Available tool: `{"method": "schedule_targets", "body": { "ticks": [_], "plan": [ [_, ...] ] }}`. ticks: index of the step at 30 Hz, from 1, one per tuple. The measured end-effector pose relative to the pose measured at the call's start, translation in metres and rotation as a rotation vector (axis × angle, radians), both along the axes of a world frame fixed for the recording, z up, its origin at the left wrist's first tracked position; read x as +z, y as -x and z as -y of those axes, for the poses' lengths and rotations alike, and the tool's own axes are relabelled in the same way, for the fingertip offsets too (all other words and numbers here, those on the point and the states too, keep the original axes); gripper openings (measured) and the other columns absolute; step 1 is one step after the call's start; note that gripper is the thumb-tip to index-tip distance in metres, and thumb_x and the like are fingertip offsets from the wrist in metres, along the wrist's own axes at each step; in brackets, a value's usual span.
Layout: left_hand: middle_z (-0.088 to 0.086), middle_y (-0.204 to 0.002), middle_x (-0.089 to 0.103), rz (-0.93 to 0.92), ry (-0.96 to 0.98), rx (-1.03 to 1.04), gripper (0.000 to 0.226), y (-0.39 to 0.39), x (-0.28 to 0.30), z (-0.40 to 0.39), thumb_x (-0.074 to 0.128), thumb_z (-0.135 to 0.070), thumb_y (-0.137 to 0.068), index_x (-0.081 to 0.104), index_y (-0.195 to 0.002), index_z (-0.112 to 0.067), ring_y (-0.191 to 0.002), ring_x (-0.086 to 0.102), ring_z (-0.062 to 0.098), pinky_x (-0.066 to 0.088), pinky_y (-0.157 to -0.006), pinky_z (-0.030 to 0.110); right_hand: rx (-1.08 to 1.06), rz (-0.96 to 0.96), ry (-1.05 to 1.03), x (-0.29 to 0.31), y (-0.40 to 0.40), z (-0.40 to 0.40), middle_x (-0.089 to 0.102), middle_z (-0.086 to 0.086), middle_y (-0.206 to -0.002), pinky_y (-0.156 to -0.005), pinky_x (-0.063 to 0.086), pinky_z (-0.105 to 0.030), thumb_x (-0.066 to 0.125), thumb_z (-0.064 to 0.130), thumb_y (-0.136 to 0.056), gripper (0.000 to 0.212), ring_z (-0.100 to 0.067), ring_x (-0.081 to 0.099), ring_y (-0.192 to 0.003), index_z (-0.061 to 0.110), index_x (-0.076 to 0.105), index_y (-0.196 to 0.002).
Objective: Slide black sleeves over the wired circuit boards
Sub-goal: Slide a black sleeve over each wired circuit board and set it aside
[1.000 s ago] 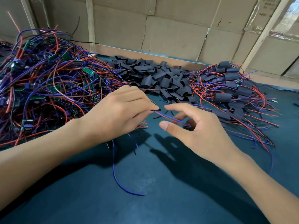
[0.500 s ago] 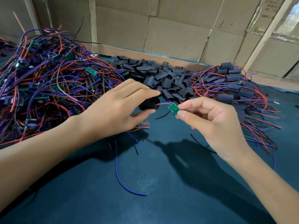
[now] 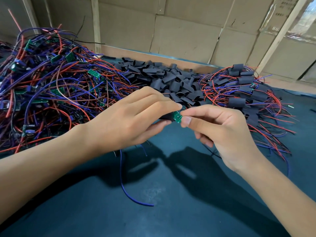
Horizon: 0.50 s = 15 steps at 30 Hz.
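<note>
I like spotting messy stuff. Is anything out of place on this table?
One blue wire trails alone over the bare mat near the left hand, away from the big tangle of wired boards. Otherwise nothing stands out: the loose black sleeves and the sleeved boards lie in their own piles.

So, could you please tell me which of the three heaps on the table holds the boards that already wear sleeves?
The heap on the right: its red and purple wires carry black sleeves, unlike the bare-board tangle and loose sleeves.
</note>
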<state>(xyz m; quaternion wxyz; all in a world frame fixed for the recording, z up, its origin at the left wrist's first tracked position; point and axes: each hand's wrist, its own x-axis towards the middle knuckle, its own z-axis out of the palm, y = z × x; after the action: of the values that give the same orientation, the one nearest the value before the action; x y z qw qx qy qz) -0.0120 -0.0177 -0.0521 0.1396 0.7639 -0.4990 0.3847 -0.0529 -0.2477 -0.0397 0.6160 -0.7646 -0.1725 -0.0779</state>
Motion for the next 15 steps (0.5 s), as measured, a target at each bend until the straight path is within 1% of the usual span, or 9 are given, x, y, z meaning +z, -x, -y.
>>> {"method": "schedule_targets", "body": {
  "ticks": [2,5,8,12,15],
  "plan": [
    [0.015,-0.123,0.066,0.028,-0.012,-0.015,0.030,0.0003,0.0000,-0.0002,0.066,-0.011,-0.097,0.064,-0.123,0.005,-0.109,0.061,0.036,0.049,-0.097,0.044,0.027,-0.056,-0.026,0.0000,-0.0020,0.0017,0.071,-0.005,-0.071,-0.040,0.031,-0.020,0.077,0.017,-0.077,0.010,-0.011,0.045,-0.049,0.020,0.082,-0.086],
    [0.015,-0.125,0.065,0.047,-0.026,-0.038,0.029,0.0009,-0.0011,0.0009,0.066,-0.009,-0.097,0.065,-0.123,0.004,-0.111,0.060,0.036,0.049,-0.099,0.042,0.031,-0.154,-0.112,0.0011,-0.0047,0.0019,0.069,-0.012,-0.069,-0.039,0.031,-0.023,0.073,0.009,-0.070,0.010,-0.015,0.045,-0.050,0.011,0.080,-0.078],
    [0.014,-0.126,0.065,0.053,-0.036,-0.052,0.031,0.0015,-0.0033,0.0039,0.067,-0.010,-0.096,0.064,-0.124,0.003,-0.110,0.060,0.036,0.049,-0.098,0.041,0.032,-0.219,-0.166,0.0016,-0.0052,0.0004,0.066,-0.012,-0.065,-0.038,0.033,-0.023,0.069,0.005,-0.067,0.011,-0.015,0.044,-0.049,0.010,0.078,-0.070],
    [0.012,-0.126,0.065,0.031,-0.039,-0.067,0.032,0.0019,-0.0018,0.0037,0.066,-0.010,-0.097,0.063,-0.126,0.002,-0.111,0.059,0.034,0.050,-0.097,0.040,0.080,-0.216,-0.214,-0.0001,-0.0056,-0.0005,0.069,-0.015,-0.072,-0.039,0.036,-0.023,0.076,0.003,-0.072,0.009,-0.015,0.050,-0.051,0.011,0.078,-0.076],
    [0.010,-0.124,0.066,-0.020,-0.028,-0.075,0.032,0.0033,-0.0006,0.0048,0.065,-0.011,-0.097,0.062,-0.126,0.003,-0.111,0.060,0.032,0.050,-0.097,0.038,0.049,-0.155,-0.214,-0.0017,-0.0051,-0.0009,0.071,-0.015,-0.073,-0.038,0.036,-0.023,0.084,0.008,-0.070,0.017,-0.018,0.053,-0.051,0.014,0.071,-0.080]
  ]
}}
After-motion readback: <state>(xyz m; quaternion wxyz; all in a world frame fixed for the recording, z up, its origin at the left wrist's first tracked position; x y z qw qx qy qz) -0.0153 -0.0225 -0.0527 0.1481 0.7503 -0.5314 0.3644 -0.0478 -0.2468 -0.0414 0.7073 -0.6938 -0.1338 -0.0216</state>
